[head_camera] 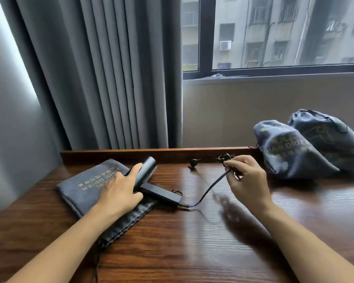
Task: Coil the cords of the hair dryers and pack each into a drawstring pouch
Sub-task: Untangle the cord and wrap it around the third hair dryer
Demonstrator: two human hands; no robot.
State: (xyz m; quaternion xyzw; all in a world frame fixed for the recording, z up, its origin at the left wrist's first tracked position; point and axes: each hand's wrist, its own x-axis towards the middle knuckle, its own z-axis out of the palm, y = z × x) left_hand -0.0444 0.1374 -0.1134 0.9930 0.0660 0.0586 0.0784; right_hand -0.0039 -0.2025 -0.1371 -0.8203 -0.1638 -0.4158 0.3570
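We see a dark wooden table [172, 242] set against a grey curtain [110, 68] and a window [274, 33]. On the left of it a flat drawstring pouch [86, 184] lies with its gold lettering facing away from us, and a black hair dryer [151, 186] rests on top of it, barrel pointing far and handle pointing right. The left hand [119, 193] lies on the dryer where barrel and handle meet, its fingers [135, 170] spread along the barrel and the thumb beside the handle (pressing rather than wrapped round it, as far as we can tell). From the right end of the handle the cord [208, 190] rises off the table to the right hand [247, 180], whose fingers [231, 163] are pinched together on a bunched tangle of cord loops held above the tabletop. The plug [193, 162] hangs or rests just left of that hand, near the raised far edge of the table. At the far right, two filled pouches [307, 146] lean against each other, touching, well apart from the flat one.
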